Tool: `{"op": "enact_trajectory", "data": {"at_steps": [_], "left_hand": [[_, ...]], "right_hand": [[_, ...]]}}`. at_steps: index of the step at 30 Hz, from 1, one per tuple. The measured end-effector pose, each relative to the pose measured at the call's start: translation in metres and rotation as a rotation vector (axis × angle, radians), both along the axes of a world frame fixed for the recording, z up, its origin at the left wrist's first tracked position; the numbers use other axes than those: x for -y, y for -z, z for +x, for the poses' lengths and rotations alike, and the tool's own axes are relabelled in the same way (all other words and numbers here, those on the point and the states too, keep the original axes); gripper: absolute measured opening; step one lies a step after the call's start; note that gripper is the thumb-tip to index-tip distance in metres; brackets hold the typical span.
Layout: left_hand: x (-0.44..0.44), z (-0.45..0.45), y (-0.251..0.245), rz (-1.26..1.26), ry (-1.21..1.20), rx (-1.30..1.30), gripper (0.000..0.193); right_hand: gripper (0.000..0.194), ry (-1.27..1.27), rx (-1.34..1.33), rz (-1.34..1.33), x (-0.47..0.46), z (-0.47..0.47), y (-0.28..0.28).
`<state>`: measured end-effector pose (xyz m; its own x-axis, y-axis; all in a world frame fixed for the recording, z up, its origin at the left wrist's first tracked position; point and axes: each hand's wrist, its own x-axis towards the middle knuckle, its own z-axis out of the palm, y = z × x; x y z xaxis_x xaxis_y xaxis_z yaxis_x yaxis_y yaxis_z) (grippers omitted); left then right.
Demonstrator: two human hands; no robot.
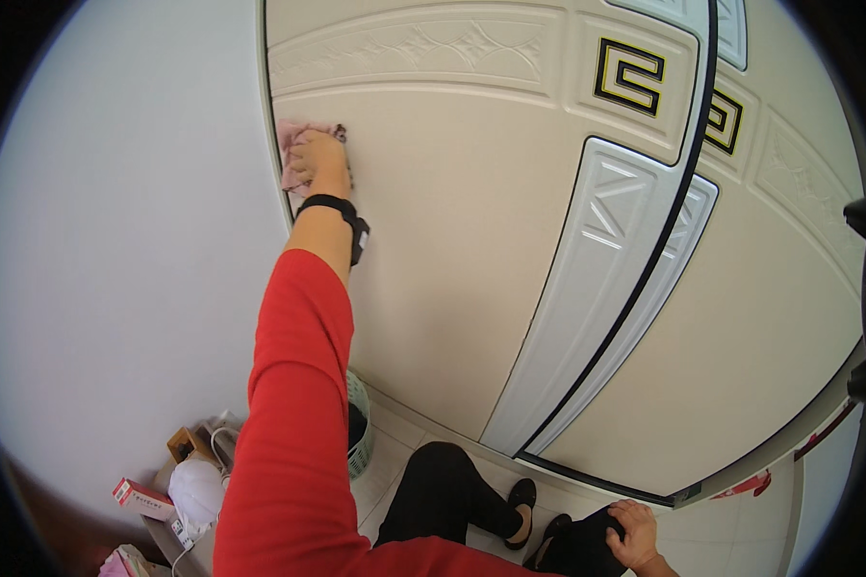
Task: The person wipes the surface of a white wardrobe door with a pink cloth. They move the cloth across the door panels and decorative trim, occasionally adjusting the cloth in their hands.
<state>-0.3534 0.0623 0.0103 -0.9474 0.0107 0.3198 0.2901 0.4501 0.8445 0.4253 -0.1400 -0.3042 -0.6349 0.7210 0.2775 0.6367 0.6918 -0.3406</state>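
Note:
My left hand presses a folded pink cloth against the beige wardrobe door. It is up at the door's left edge, close to the pale wall. The cloth has a dark patterned border and is partly hidden under the fingers. A black watch is on that wrist, below it a red sleeve. At the lower right, my right hand rests on my knee in black trousers, with nothing in it.
A green perforated basket with something dark inside stands beside my left arm. Lower left, a nightstand carries a white lamp, a red-and-white box and a wooden holder. A black-edged seam divides the sliding doors.

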Motion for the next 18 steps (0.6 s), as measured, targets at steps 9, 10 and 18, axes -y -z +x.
{"op": "enact_trajectory", "data": {"at_steps": [9,10,18], "left_hand": [[-0.007,0.136,-0.007,0.389,0.11,-0.429,0.066],[-0.007,0.154,-0.004,0.378,0.148,-0.561,0.066],[0.017,0.298,0.051,0.344,0.705,-1.219,0.07]], "right_hand": [[0.035,-0.035,0.0,0.038,-0.003,-0.012,0.0],[0.035,-0.037,-0.005,0.034,-0.003,-0.013,0.0],[0.035,-0.061,0.013,0.024,-0.005,-0.023,0.004]]}}
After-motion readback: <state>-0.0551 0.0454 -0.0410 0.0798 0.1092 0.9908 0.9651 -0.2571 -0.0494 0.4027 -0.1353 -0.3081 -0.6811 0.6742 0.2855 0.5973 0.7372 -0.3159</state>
